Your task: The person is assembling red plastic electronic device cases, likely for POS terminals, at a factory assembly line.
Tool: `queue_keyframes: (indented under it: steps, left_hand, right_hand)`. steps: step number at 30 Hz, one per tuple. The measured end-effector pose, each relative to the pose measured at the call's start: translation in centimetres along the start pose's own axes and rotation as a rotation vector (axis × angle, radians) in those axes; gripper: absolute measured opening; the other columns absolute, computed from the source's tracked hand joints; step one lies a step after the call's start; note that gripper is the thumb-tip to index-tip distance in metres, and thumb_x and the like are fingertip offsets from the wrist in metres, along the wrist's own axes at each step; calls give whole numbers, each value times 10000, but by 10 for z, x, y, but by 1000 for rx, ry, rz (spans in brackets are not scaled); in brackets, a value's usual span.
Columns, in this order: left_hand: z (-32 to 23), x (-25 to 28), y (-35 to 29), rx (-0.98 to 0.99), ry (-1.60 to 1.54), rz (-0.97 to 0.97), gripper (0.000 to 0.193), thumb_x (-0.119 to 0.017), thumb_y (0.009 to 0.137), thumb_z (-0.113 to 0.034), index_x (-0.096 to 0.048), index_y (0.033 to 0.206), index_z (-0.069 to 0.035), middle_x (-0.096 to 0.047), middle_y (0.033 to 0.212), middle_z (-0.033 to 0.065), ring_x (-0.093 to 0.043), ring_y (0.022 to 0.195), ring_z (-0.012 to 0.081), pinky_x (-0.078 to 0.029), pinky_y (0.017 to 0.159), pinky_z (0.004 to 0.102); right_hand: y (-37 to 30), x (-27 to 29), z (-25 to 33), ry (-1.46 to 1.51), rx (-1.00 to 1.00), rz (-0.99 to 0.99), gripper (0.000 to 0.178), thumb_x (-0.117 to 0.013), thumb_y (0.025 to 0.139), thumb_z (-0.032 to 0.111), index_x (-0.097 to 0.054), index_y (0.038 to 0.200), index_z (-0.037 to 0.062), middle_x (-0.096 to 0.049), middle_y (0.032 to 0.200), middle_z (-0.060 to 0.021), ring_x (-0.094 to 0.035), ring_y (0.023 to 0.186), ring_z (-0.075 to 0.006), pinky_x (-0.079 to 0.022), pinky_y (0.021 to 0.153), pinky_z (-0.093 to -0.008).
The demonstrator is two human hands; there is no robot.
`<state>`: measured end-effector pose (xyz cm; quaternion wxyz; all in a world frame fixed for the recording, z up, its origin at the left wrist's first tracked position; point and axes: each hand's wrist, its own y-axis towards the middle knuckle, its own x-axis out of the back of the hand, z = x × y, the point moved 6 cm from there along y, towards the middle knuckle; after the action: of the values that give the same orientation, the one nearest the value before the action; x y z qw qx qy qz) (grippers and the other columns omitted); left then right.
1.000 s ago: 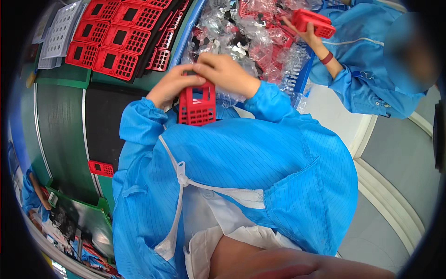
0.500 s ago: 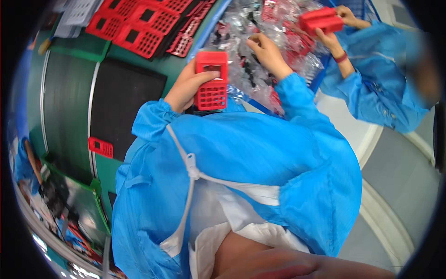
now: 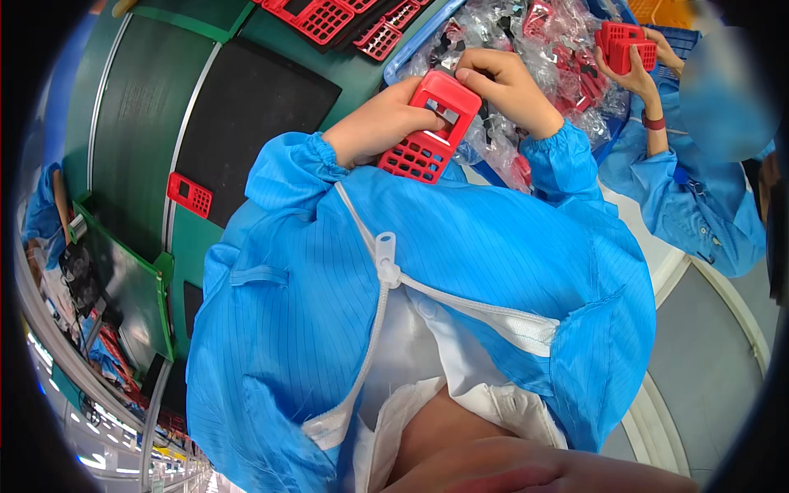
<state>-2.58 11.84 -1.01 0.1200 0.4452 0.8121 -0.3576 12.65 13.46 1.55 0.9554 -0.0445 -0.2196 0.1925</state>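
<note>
My left hand (image 3: 378, 123) grips a red plastic device casing (image 3: 454, 92) from its left side, thumb across the window opening. The casing is tilted, with its grid of key holes toward my jacket. At its upper corner my right hand (image 3: 509, 90) has thumb and fingertips closed on the edge; whether a small part is also between them is hidden. A dark grey bit shows behind the casing's top edge. Just beyond both hands stands a blue crate (image 3: 401, 67) heaped with clear plastic bags (image 3: 514, 37) and red parts.
Several red casings (image 3: 316, 20) lie at the far edge of the green bench. A single red casing (image 3: 190, 195) lies beside the black mat (image 3: 255, 103), by a metal rail. At right, a co-worker in blue (image 3: 694, 197) holds red casings (image 3: 625, 49) over the crate.
My right hand has come from the bags to the casing's upper corner. The casing has tilted, its top leaning right. The view has shifted, and the co-worker's casings have turned.
</note>
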Motion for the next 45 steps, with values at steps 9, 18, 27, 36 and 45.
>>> queue_keyframes:
  steps: [9, 18, 27, 36, 45]
  left_hand:
    - [-29, 10, -29, -217, -268, -289, 411, -513, 934, -169, -448, 1304, -3, -609, 1169, 190, -652, 992, 281, -548, 843, 403]
    - [-31, 34, -80, -551, -498, -470, 444, -298, 1026, -383, -423, 1314, -70, -594, 1197, 134, -626, 1012, 229, -517, 874, 356]
    - [26, 127, -175, -710, -408, -1056, 530, -469, 960, -442, -365, 1376, -131, -491, 1178, 113, -582, 988, 203, -495, 750, 293]
    - [104, 188, -246, -179, 1063, -1675, 730, -698, 764, -408, -437, 1384, -123, -319, 1460, 157, -297, 1311, 398, -266, 1056, 553]
    - [152, 228, -289, -36, 1217, -1549, 653, -658, 810, -459, -438, 1396, -273, -273, 1507, 102, -248, 1378, 353, -242, 1047, 629]
  right_hand:
    - [-42, 24, -80, -207, -215, -434, 369, -534, 946, 355, -636, 1047, 16, -657, 977, -60, -617, 883, -215, -495, 781, -336]
    - [4, -88, 54, 371, -257, -87, 249, -677, 865, 181, -551, 995, 8, -591, 744, 0, -499, 667, -49, -379, 572, -220]
    - [79, -137, 75, 640, 70, -231, 133, -648, 852, 100, -551, 905, 25, -628, 785, -33, -593, 682, -116, -481, 628, -278]
    - [151, -261, 59, -683, 393, 155, 632, -750, 730, 270, -507, 1296, 129, -533, 1215, -132, -472, 1153, -360, -412, 957, -429]
    - [168, -351, 78, -737, 673, 224, 665, -761, 726, 308, -502, 1337, 262, -363, 1435, -151, -309, 1293, -443, -340, 1061, -497]
